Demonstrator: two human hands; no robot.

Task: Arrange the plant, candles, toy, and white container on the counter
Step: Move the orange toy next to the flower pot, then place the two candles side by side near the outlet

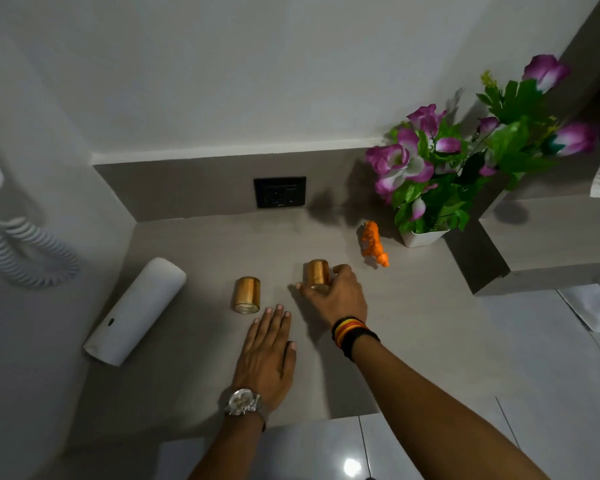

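Far left, a coiled cord (25, 251) hangs on the wall, and just inside it the white container (136, 311) lies on its side along the counter's (194, 244) left edge, well apart from everything else. Next comes one gold candle (246, 294), standing free, with the left hand (267, 355) resting flat on the counter just below it, fingers (278, 315) spread and holding nothing. To its right the right hand (336, 296) is closed around the second candle (316, 274), thumb on one side and fingers curled round the far side, the can upright under the palm. To do this step well, I would say keep that candle level, slide or lift it only a little, and set it in line with its twin, leaving an even gap rather than knocking the two together; the left hand looks well placed to steady the free one. Further right the orange toy (374, 244), a tiger, stands near the plant (430, 174), whose white pot sits in the back corner beside a raised ledge (551, 237). The counter is smooth grey, matte and uncluttered, so things should slide easily. A dark socket (280, 192) sits in the upstand behind, pale walls above, glossy floor tiles (326, 455) below.
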